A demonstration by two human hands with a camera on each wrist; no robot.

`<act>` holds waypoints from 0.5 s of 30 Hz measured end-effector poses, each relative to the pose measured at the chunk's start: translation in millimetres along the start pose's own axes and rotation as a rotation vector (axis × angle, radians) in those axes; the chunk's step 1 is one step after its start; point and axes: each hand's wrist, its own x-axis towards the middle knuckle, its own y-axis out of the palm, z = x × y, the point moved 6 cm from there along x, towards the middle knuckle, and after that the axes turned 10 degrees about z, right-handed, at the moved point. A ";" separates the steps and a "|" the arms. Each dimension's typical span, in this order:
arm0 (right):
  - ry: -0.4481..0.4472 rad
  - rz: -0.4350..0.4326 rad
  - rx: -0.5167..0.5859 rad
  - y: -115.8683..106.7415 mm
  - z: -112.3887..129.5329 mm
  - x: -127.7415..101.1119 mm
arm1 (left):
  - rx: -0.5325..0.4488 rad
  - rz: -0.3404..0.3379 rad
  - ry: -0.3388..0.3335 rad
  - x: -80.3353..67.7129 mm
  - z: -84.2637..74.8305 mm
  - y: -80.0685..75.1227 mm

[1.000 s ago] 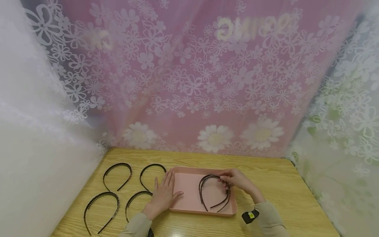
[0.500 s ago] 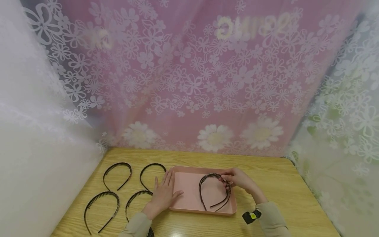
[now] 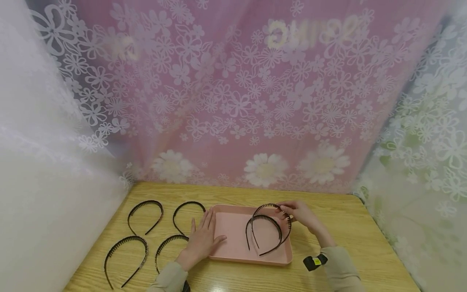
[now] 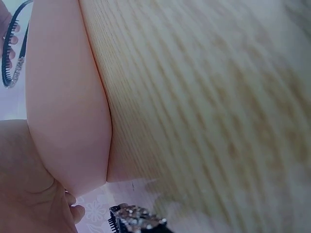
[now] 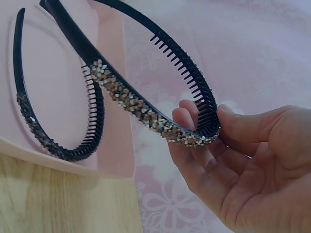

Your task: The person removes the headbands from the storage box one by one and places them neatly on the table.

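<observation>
The right hand is pinching the top of a black toothed headband between thumb and fingers, holding it tilted up over the far right corner of the pink tray. A second headband lies flat in the tray under it. The left hand lies flat, fingers spread, on the tray's left edge. Four more headbands lie on the desk to the left.

Six headbands; one tray
</observation>
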 end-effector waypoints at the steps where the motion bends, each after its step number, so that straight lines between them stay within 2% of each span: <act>1: -0.007 0.002 0.000 -1.7 0.4 -0.3 | 0.000 -0.002 0.000 -0.1 -0.2 0.0; 15: -0.006 -0.019 0.049 -22.5 1.7 -7.9 | -0.010 -0.008 0.001 0.0 -0.2 0.3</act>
